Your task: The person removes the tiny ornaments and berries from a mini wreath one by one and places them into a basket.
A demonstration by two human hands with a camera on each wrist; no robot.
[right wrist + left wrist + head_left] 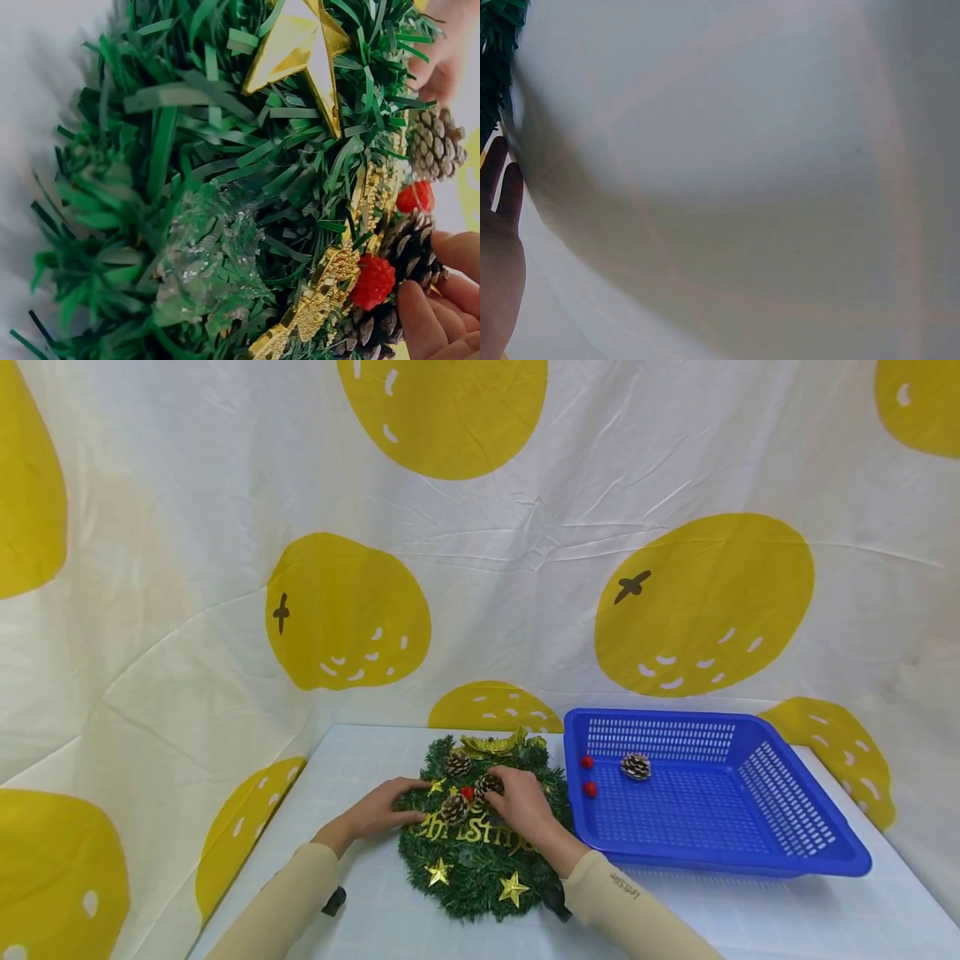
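Note:
A round green tinsel wreath [472,889] lies on the table, carrying gold lettering [480,833], gold stars [513,889] and a gold bow [495,743]. My right hand [522,802] pinches a pine cone [414,251] against the wreath's middle, beside red berries [373,282]. Two other pine cones, one near the top [458,764] and one left of centre [454,808], sit on the wreath. At its left edge, my left hand [385,810] touches the tinsel with fingers extended. The left wrist view shows only part of that hand and a strip of green.
To the right of the wreath stands a blue plastic basket [720,858], its near left side close to the tinsel. It holds one pine cone [636,766] and two red berries [590,789]. A white curtain with yellow fruit prints [487,610] hangs behind the table.

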